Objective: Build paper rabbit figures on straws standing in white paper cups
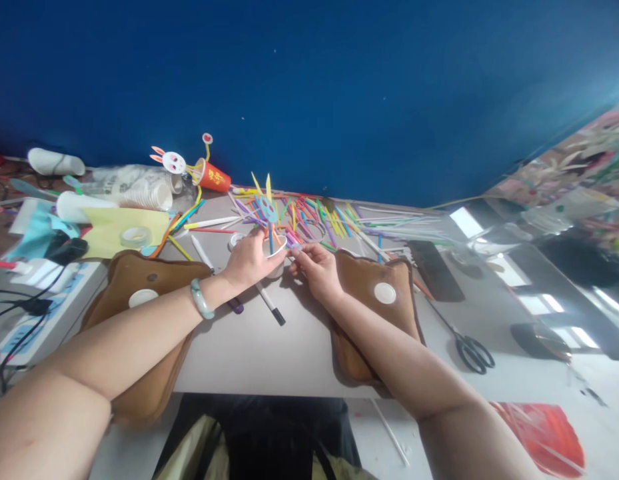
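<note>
My left hand [245, 262] is wrapped round a white paper cup [276, 272], which stands near the middle of the table. A blue drinking straw [270, 239] rises out of the cup. At its top is a light-blue rabbit face [268, 209] with yellow ears. My right hand [318, 268] is closed in a pinch at the cup's right rim. A small pale piece [295, 247] shows at its fingertips, too small to name. Below the cup lies a marker pen [272, 305] with a black cap.
Brown cushioned pads [159, 283] [376, 333] lie under my forearms. Behind the cup are many colourful straws [334, 220] and a red cup [212, 176] with a rabbit figure. Scissors [473, 352] lie right, a power strip [54, 313] with cables left. A blue wall [309, 100] closes the back.
</note>
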{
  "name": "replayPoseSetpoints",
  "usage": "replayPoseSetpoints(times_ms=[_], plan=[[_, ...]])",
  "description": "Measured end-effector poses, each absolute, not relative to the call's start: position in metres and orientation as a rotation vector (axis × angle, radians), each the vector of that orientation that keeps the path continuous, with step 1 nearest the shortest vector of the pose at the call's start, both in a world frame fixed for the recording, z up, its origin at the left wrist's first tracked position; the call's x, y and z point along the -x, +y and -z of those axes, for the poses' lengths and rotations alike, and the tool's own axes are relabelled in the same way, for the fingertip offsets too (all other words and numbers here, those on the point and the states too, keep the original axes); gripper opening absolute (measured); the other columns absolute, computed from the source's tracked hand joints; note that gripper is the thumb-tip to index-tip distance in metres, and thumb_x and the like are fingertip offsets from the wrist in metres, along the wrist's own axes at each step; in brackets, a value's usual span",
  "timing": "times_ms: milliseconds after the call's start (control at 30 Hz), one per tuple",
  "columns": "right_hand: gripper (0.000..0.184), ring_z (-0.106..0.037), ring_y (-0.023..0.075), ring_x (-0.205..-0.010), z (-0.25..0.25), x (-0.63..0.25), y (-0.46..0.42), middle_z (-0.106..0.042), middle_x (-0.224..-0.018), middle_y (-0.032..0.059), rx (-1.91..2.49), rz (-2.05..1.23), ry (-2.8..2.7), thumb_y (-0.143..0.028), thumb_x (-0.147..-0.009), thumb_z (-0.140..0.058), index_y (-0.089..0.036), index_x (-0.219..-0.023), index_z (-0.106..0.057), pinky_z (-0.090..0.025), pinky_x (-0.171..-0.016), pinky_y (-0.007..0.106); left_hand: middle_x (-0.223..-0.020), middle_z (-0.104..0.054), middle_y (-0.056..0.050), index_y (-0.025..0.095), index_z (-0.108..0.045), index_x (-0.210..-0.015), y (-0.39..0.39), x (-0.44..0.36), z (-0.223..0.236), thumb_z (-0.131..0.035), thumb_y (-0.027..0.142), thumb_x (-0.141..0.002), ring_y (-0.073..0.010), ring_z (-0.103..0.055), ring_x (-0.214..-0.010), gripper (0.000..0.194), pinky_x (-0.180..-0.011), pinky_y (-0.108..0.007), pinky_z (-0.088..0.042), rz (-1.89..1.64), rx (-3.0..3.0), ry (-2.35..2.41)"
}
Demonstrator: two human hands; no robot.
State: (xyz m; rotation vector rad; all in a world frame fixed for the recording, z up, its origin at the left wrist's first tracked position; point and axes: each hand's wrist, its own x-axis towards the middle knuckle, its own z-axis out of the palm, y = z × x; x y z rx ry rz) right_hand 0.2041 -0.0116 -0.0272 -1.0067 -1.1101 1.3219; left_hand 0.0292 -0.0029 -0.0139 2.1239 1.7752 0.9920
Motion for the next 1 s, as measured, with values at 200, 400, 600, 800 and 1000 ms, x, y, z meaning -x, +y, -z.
replayPoseSetpoints(times_ms=[200,400,600,800,1000], plan=[[0.049,-0.062,0.01,-0.049,0.028,-0.205,-0.011,-0.071,-0.067,-0.0024,0.992,-1.33,-1.101,-0.06,-0.068,-0.091,-0.021,-0.081,-0.064,-0.055,-0.049,0.022,-0.097,-0.075,-0.009,0.019,-0.065,-0.102,-0.001,-0.026,0.014,-0.077,0.054,-0.08,-0.0274,-0.074,-0.091,0.043,-0.078,-0.035,-0.056,-0.983,-2.12,1.718],[0.047,-0.063,0.0092,-0.053,0.032,-0.208,-0.007,-0.078,-0.085,0.0009,0.997,-1.344,-1.021,-0.052,-0.067,-0.093,-0.021,-0.087,-0.065,-0.056,-0.051,0.023,-0.093,-0.075,-0.007,0.02,-0.064,-0.1,0.002,-0.022,0.006,-0.082,0.041,-0.072,-0.0265,-0.073,-0.089,0.039,-0.076,-0.033,-0.056,-0.983,-2.08,1.648],[0.057,-0.068,0.0117,-0.058,0.033,-0.207,-0.008,-0.078,-0.085,0.0002,1.012,-1.433,-1.025,-0.047,-0.065,-0.095,-0.021,-0.106,-0.064,-0.056,-0.053,0.023,-0.099,-0.075,-0.008,0.019,-0.062,-0.108,0.01,-0.013,0.004,-0.085,0.037,-0.071,-0.0273,-0.073,-0.097,0.048,-0.082,-0.033,-0.056,-1.024,-2.002,1.729],[0.06,-0.069,0.0117,-0.061,0.038,-0.207,-0.007,-0.078,-0.09,0.0009,0.98,-1.505,-1.054,-0.041,-0.063,-0.095,-0.021,-0.106,-0.059,-0.057,-0.055,0.024,-0.093,-0.074,-0.005,0.019,-0.061,-0.1,0.014,-0.009,0.005,-0.087,0.041,-0.069,-0.0256,-0.072,-0.092,0.046,-0.079,-0.032,-0.054,-1.01,-1.93,1.697],[0.052,-0.069,0.0122,-0.062,0.037,-0.207,-0.011,-0.074,-0.084,-0.0022,1.052,-1.369,-1.135,-0.043,-0.07,-0.09,-0.023,-0.1,-0.053,-0.057,-0.057,0.025,-0.094,-0.073,-0.005,0.02,-0.059,-0.096,0.015,-0.008,0.005,-0.089,0.041,-0.067,-0.0254,-0.071,-0.092,0.047,-0.078,-0.032,-0.053,-1.01,-1.925,1.711]])
